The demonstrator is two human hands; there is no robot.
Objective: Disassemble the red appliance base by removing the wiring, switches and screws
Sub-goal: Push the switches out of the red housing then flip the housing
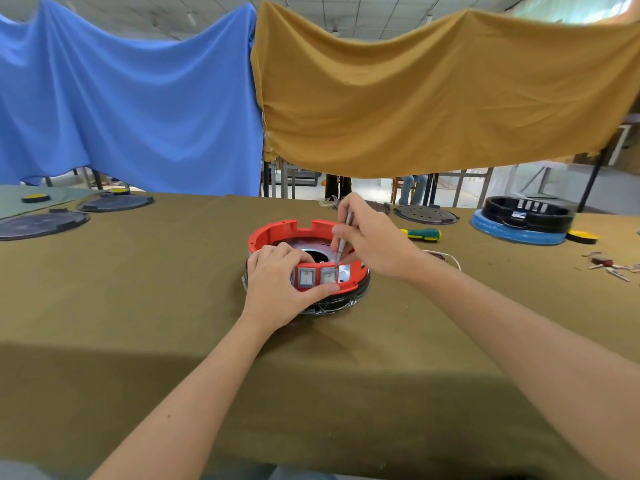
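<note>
The left hand point(277, 282) grips the near wall of the red appliance base point(277, 233), fingers curled over its rim and the thumb pressed along the lower edge under the switch panel. Just right of those fingers sit two grey rocker switches point(318, 277) side by side, square and glossy in their frames; beyond them the panel shows a bare silvery patch. The base itself is a smooth moulded plastic ring with notches in its far rim, a shiny metal plate with a round hole inside, and a black band wrapped in crinkled clear film underneath. It rests on the olive cloth of the table point(138, 306), directly under both hands.

The right hand point(370, 240) pinches a slim metal-shafted tool point(343, 240), held nearly upright, its tip down just behind the right-hand switch. The step looks like freeing that switch from inside; exactly what the tip touches is hidden. Next would call for steady pressure at the tip while the left hand braces the base.

Right of that hand lie a green-and-yellow screwdriver point(420, 234) and thin loose wire point(446, 258).
</note>
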